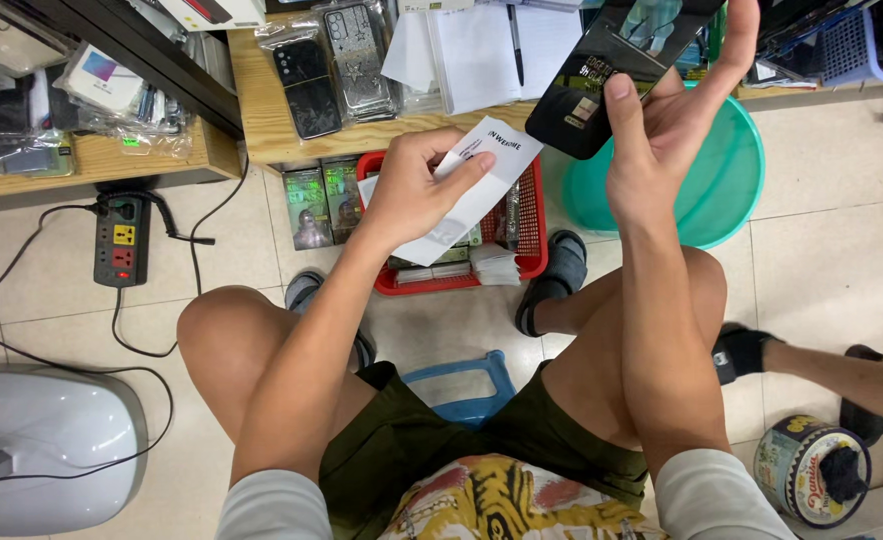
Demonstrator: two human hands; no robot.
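Note:
My left hand (416, 185) grips a white paper packet (481, 185) with dark print, held over a red basket. My right hand (666, 120) holds a black smartphone (611, 65) by its lower end, thumb on the glossy screen, raised above a teal basin. The two hands are a short gap apart, packet corner near the phone. I sit on a blue stool (461, 385) with knees spread.
A red basket (531, 225) of small packets sits on the tiled floor by a teal basin (731, 180). A wooden shelf (261, 110) carries phone cases and paper. A power strip (121, 240), grey appliance (46, 450) and round tin (811, 470) lie around; another person's sandalled foot (746, 350) is at right.

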